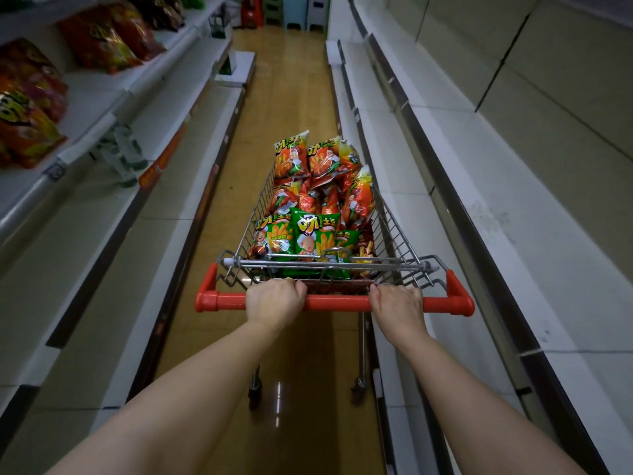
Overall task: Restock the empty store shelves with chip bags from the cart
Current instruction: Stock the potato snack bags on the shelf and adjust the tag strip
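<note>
Gripping the red handle [337, 302] of the cart [390, 228] with my left hand [274, 299] and right hand [397, 306] curled round it, chip bags [315, 234] heaped at twelve o'clock, I should push straight and slow, stopping close beside the bare shelves [455, 173] at two o'clock.

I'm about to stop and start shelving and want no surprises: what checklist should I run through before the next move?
1. Cart under control: left hand and right hand both grip the red handle: ok.
2. Stock on board: the shopping cart holds red chip bags and green chip bags: ok.
3. Load settled: the far red bags stand above the rim and might tip out: not ok.
4. Shelf space: right-hand shelves bare: ok.
5. Aisle floor: no obstacle seen near the cart: ok.
6. Front wheels: hidden under the basket: cannot tell.
</note>
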A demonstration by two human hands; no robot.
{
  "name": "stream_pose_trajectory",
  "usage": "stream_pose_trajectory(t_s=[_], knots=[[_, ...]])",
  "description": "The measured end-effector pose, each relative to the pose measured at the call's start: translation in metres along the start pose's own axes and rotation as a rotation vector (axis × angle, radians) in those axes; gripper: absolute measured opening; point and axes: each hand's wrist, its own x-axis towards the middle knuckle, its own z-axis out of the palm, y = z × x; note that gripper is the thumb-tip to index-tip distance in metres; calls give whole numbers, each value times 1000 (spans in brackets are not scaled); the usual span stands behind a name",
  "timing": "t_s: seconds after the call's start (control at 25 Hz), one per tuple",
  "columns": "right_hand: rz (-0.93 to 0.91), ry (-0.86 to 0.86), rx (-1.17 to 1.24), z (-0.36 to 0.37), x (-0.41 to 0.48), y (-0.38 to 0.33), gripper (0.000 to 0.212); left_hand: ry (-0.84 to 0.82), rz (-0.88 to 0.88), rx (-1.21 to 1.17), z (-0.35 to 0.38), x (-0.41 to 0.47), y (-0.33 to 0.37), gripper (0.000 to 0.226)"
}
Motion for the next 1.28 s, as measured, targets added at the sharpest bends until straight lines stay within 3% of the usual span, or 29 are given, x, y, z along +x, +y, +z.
stream_pose_trajectory(t_s=[0.28, 0.64, 1.08, 1.16, 1.28], knots=[[10, -6, 4, -7, 77, 1, 41, -1, 108, 88, -6, 73, -9, 12], [-23, -10, -24, -11, 157, 4, 44, -7, 79, 73, -18, 150, -17, 12], [-150, -170, -50, -31, 211, 9, 40, -307, -19, 2, -36, 214, -22, 14], [-137, -230, 14, -32, 216, 10, 41, -299, -52, 34, -45, 221, -15, 18], [-66, -257, 297, -46, 220, 12, 33, -233, -58, 115, -75, 243, 3, 15]])
